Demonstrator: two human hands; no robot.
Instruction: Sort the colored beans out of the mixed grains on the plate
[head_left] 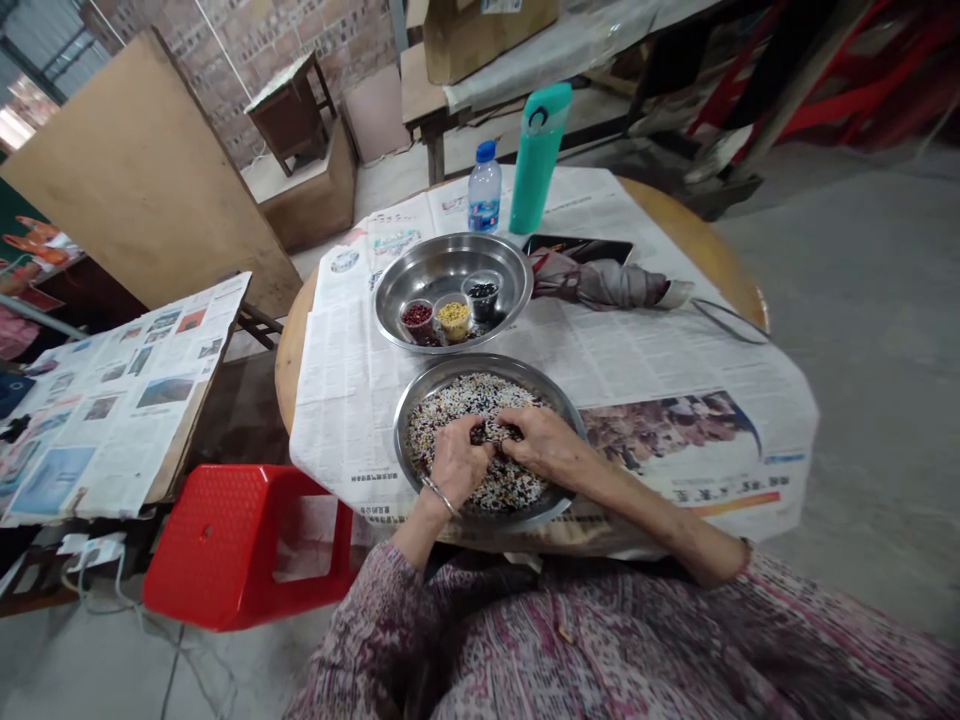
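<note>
Angling inward, both forearms bring the left hand and right hand palm-down over the near steel bowl, fingertips curled and almost meeting; whether they pinch anything, I cannot tell. Mixed grains lie beneath and around the fingers, spread round rather than long. Beyond, a second bowl holds three cups.
</note>
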